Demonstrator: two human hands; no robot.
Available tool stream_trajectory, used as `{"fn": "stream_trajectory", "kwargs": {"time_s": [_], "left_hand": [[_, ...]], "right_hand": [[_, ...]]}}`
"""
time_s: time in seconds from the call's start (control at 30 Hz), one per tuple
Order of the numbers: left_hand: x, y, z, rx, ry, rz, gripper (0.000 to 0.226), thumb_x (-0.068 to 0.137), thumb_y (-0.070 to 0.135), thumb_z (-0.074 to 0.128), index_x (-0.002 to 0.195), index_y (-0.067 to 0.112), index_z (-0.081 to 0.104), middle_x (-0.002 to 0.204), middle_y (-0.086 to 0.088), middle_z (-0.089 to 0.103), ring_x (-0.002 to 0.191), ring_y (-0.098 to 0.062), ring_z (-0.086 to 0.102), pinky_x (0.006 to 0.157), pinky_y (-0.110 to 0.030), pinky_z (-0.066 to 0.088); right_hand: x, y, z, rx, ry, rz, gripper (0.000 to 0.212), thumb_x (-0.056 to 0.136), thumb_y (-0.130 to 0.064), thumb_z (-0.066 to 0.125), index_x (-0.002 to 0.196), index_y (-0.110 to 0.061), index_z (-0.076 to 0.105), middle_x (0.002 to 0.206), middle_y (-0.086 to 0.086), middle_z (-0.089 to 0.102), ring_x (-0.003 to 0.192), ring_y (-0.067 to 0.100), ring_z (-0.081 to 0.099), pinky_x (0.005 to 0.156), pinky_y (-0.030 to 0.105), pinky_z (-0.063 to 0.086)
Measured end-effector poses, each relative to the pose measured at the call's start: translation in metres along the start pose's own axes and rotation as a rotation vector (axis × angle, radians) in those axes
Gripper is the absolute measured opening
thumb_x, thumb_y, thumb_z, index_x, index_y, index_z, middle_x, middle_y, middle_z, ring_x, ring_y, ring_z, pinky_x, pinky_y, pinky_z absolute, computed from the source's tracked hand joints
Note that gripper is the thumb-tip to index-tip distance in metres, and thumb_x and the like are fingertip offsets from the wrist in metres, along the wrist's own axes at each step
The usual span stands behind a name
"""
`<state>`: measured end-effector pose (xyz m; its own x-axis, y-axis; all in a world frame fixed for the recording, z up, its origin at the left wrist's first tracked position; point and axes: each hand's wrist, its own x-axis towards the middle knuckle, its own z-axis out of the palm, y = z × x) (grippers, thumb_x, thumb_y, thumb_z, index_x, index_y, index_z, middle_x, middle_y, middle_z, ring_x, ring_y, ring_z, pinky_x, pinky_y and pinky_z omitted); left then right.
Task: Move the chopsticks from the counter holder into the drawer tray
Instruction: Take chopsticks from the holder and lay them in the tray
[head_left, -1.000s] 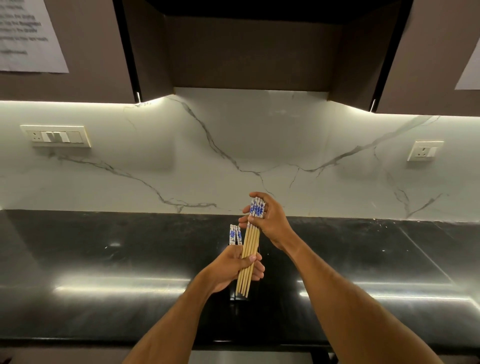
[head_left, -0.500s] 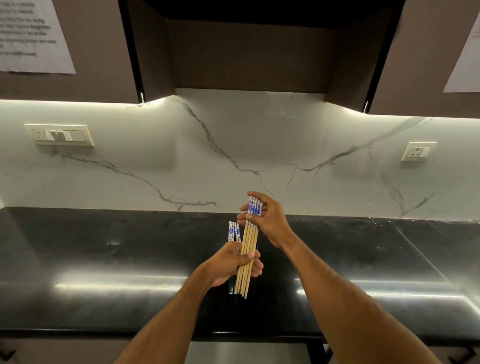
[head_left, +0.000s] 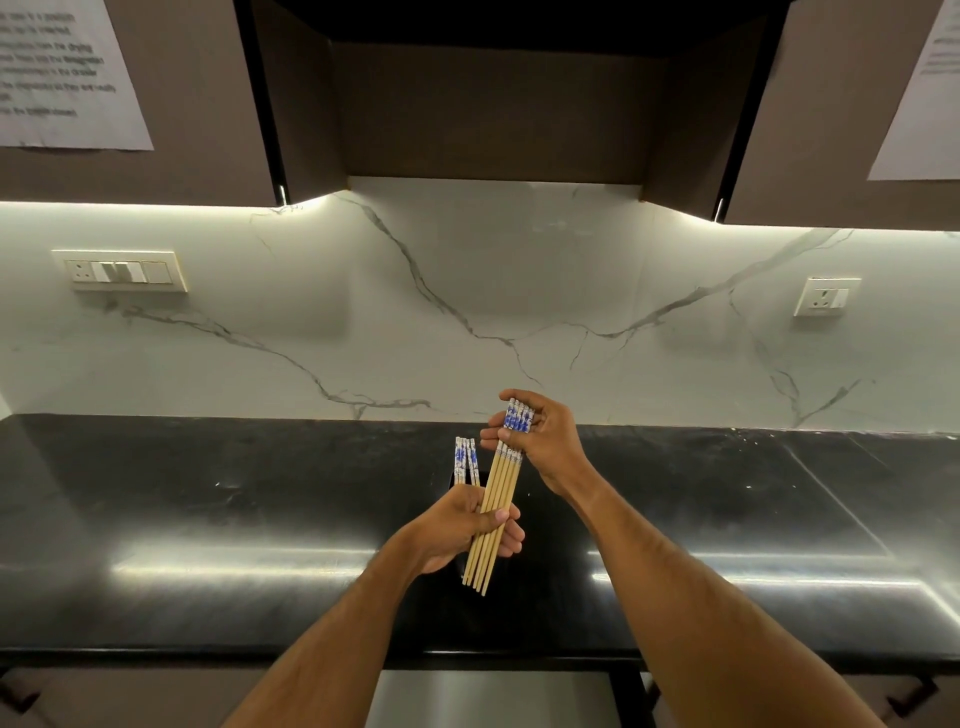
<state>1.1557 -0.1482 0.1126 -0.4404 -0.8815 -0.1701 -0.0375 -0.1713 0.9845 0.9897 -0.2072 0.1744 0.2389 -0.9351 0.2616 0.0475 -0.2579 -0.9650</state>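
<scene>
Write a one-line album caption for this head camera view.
Both hands, left hand and right hand, grip a bundle of chopsticks above the black counter; more stand behind.

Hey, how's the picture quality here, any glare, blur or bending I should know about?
Head view: under-cabinet strip lights throw bright streaks of glare across the black counter; wide-angle bending curves the cabinets; print on the left paper sheet is too blurred to read; the chopsticks and both hands are sharp and evenly lit.
</scene>
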Motion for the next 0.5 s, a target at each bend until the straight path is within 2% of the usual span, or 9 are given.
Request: {"fn": "stream_trajectory", "kwargs": {"time_s": [0.3,0.43,0.5], "left_hand": [[-0.004,0.000,0.013,0.010,0.081,0.035,0.023,0.099,0.010,0.059,0.117,-0.003,0.066,0.106,-0.024,0.074,0.103,-0.036,0.072,0.092,-0.043,0.059],[-0.006,-0.001,0.022,0.137,0.143,0.041,0.020,0.099,0.009,0.060,0.113,-0.003,0.067,0.099,-0.021,0.076,0.096,-0.032,0.075,0.088,-0.042,0.061],[-0.010,-0.002,0.024,0.240,0.191,0.038,0.017,0.099,0.008,0.060,0.111,-0.002,0.067,0.096,-0.019,0.076,0.091,-0.029,0.076,0.086,-0.042,0.062]], "right_hand": [[-0.017,-0.002,-0.009,0.042,0.060,-0.005,0.043,0.088,0.014,0.063,0.127,-0.003,0.057,0.100,0.025,0.071,0.091,0.037,0.075,0.085,0.050,0.061],[-0.030,0.001,-0.013,0.025,0.109,-0.001,0.044,0.088,0.013,0.063,0.127,-0.005,0.056,0.102,0.022,0.071,0.090,0.032,0.076,0.086,0.048,0.061],[-0.038,0.003,-0.013,-0.055,0.148,0.014,0.049,0.087,0.009,0.068,0.131,-0.010,0.056,0.111,0.017,0.070,0.095,0.026,0.075,0.088,0.048,0.060]]}}
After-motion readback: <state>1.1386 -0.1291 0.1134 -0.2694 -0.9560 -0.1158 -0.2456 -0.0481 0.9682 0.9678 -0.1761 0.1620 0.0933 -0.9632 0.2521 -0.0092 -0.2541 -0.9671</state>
